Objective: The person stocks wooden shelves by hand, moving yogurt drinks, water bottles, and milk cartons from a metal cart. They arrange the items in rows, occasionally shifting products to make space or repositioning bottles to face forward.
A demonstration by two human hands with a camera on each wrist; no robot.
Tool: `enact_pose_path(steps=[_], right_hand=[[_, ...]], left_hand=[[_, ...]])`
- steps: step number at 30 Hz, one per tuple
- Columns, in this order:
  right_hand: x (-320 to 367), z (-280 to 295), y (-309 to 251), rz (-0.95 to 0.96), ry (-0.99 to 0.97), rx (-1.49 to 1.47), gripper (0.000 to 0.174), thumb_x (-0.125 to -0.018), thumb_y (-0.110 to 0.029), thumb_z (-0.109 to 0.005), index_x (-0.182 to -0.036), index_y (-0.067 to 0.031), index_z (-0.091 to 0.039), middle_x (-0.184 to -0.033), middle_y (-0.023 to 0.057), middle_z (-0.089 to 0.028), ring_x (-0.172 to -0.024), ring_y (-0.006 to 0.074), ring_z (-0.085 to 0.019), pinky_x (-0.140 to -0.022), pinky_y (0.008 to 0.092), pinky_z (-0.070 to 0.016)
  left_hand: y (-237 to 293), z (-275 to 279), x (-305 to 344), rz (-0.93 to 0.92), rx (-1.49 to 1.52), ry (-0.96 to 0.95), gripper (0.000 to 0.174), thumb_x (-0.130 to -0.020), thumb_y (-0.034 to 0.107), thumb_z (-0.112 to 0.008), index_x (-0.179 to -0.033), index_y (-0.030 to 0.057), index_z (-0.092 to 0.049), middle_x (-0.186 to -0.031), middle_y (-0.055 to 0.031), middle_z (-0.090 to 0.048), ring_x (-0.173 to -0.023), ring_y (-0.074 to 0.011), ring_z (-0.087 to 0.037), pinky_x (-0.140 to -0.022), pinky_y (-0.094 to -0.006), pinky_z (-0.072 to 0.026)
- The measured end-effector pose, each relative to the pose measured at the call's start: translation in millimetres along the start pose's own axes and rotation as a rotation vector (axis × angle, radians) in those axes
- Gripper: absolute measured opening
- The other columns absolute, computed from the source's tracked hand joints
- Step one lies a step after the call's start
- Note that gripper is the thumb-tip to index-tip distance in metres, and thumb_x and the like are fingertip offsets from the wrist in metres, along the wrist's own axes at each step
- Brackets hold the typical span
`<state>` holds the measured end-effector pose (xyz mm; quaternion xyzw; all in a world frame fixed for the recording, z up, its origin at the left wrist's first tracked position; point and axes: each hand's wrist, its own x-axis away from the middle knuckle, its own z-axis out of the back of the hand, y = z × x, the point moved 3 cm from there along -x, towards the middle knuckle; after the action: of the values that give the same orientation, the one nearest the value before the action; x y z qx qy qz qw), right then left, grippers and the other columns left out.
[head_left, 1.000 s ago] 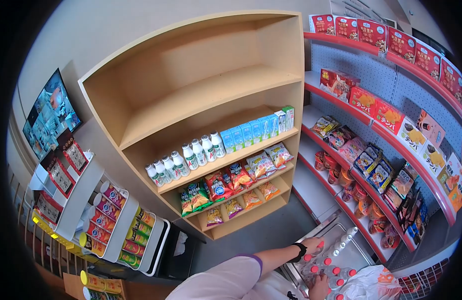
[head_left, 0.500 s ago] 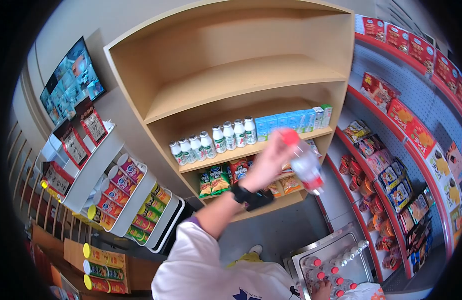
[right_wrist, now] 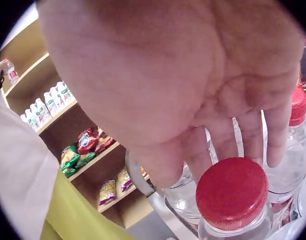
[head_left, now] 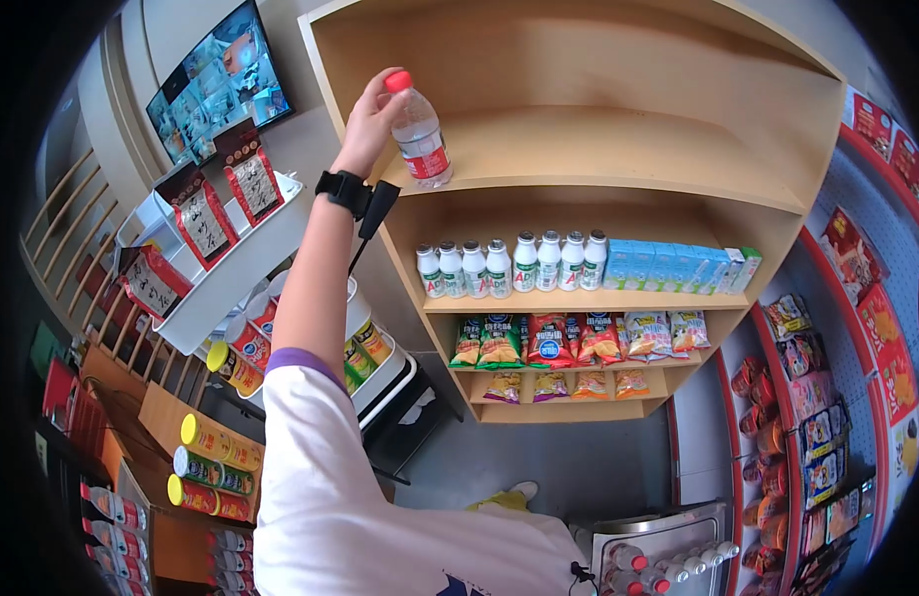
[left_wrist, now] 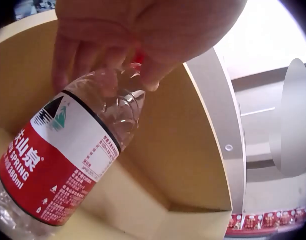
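Note:
My left hand (head_left: pixel 368 124) grips a clear water bottle (head_left: pixel 423 144) by its neck, just under the red cap. The bottle, with its red and white label (left_wrist: pixel 68 155), is upright at the left end of the wooden unit's upper shelf (head_left: pixel 579 149), its base close over the front edge. In the right wrist view, my right hand (right_wrist: pixel 163 75) is above more water bottles, its fingers extended among them. A red cap (right_wrist: pixel 233 192) is right below the fingertips. These bottles (head_left: pixel 628 561) are in a metal cart (head_left: pixel 658 526); the head view does not show the right hand.
Below are white milk bottles (head_left: pixel 524 263), blue cartons (head_left: pixel 668 266) and chip bags (head_left: pixel 549 340). A white rack (head_left: pixel 211 283) with canisters stands left, near a wall screen (head_left: pixel 221 79). Red-edged snack shelves (head_left: pixel 792 437) run along the right.
My left hand has carried the bottle from the cart, up and left to the upper shelf. The head view has turned left, and the right hand has dropped out of it.

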<state>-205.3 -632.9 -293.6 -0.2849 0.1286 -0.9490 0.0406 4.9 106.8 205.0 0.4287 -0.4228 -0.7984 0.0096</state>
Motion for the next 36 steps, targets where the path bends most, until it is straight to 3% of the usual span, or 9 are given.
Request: enact_pose_path(steps=[11,18,19,20,21,24,27,28,36], right_hand=[[-4,-11,7,-0.074,0.114,0.071,0.031,-0.089,-0.034,-0.056,-0.111,-0.0154,-0.067,-0.102,0.0123,-0.069,-0.093,0.0392,-0.063,-0.083,0.0502,-0.0461],[-3,-22,10,-0.018,0.224,-0.013,0.03,-0.086,-0.03,-0.058,-0.107,-0.0091,-0.066,-0.094,0.0138,-0.069,-0.086,0.0372,-0.064,-0.075,0.0483,-0.0483],[-12,-43,29,0.069,0.327,-0.162,0.029,-0.084,-0.027,-0.059,-0.103,-0.0052,-0.065,-0.09,0.0149,-0.069,-0.08,0.0361,-0.064,-0.072,0.0473,-0.0488],[-29,-100,88,0.076,0.286,-0.149,0.041,-0.079,-0.013,-0.067,-0.118,-0.0023,-0.058,-0.118,0.0247,-0.057,-0.107,0.0413,-0.056,-0.089,0.0498,-0.0467],[-19,-66,52,-0.101,0.068,-0.131,0.033,-0.087,-0.023,-0.062,-0.113,-0.0026,-0.061,-0.096,0.0252,-0.066,-0.085,0.0408,-0.065,-0.07,0.0492,-0.0518],[0,-48,21,-0.113,0.187,-0.228,0.029,-0.081,-0.013,-0.062,-0.107,-0.0001,-0.063,-0.096,0.0235,-0.065,-0.09,0.0414,-0.062,-0.077,0.049,-0.0512],[10,-35,-1,-0.174,0.316,-0.189,0.02,-0.079,-0.012,-0.065,-0.096,-0.0019,-0.065,-0.103,0.018,-0.064,-0.099,0.0367,-0.059,-0.086,0.0458,-0.0493],[13,-27,-11,-0.197,0.33,-0.157,0.021,-0.079,-0.015,-0.067,-0.097,-0.0033,-0.065,-0.109,0.0149,-0.063,-0.101,0.0342,-0.059,-0.086,0.0447,-0.0496],[20,-39,-35,-0.362,0.519,-0.127,0.028,-0.08,-0.02,-0.07,-0.1,-0.0033,-0.063,-0.105,0.0108,-0.061,-0.105,0.029,-0.055,-0.089,0.0419,-0.0476]], left_hand=[[-52,2,-46,-0.023,-0.198,0.117,0.044,-0.098,0.027,-0.056,-0.139,0.0134,-0.046,-0.108,-0.01,-0.065,-0.094,-0.014,-0.06,-0.082,-0.0287,-0.0504],[-92,-14,-17,-0.253,-0.387,0.291,0.087,-0.084,0.041,-0.073,-0.144,-0.0008,-0.026,-0.123,-0.02,-0.058,-0.107,-0.0314,-0.061,-0.095,-0.04,-0.0472],[-84,-20,-2,-0.302,-0.474,0.298,0.086,-0.08,0.039,-0.077,-0.14,-0.0015,-0.031,-0.12,-0.0191,-0.059,-0.105,-0.0303,-0.062,-0.093,-0.0401,-0.0479],[-78,-34,14,-0.344,-0.541,0.28,0.085,-0.076,0.038,-0.081,-0.136,-0.0022,-0.036,-0.117,-0.0181,-0.06,-0.103,-0.0291,-0.062,-0.092,-0.0402,-0.0486],[-83,-37,22,-0.245,-0.482,0.281,0.077,-0.071,0.033,-0.086,-0.126,-0.0002,-0.044,-0.112,-0.0148,-0.062,-0.099,-0.0255,-0.062,-0.088,-0.0401,-0.0495],[-99,-39,15,-0.194,-0.474,0.13,0.032,-0.077,0.026,-0.082,-0.09,0.0015,-0.066,-0.084,-0.0063,-0.066,-0.073,-0.0189,-0.06,-0.07,-0.0334,-0.0501],[-123,-24,1,-0.231,-0.71,0.114,0.052,-0.084,0.034,-0.074,-0.116,-0.0055,-0.065,-0.106,-0.0201,-0.069,-0.092,-0.0267,-0.067,-0.082,-0.0414,-0.0541],[-166,5,-27,-0.27,-0.792,0.046,0.055,-0.083,0.037,-0.074,-0.114,-0.0068,-0.064,-0.108,-0.021,-0.067,-0.093,-0.0261,-0.067,-0.085,-0.0426,-0.0551],[-176,5,-34,-0.104,-0.715,0.15,0.064,-0.079,0.041,-0.078,-0.12,-0.0067,-0.061,-0.114,-0.0197,-0.066,-0.099,-0.0297,-0.065,-0.091,-0.045,-0.0546]])
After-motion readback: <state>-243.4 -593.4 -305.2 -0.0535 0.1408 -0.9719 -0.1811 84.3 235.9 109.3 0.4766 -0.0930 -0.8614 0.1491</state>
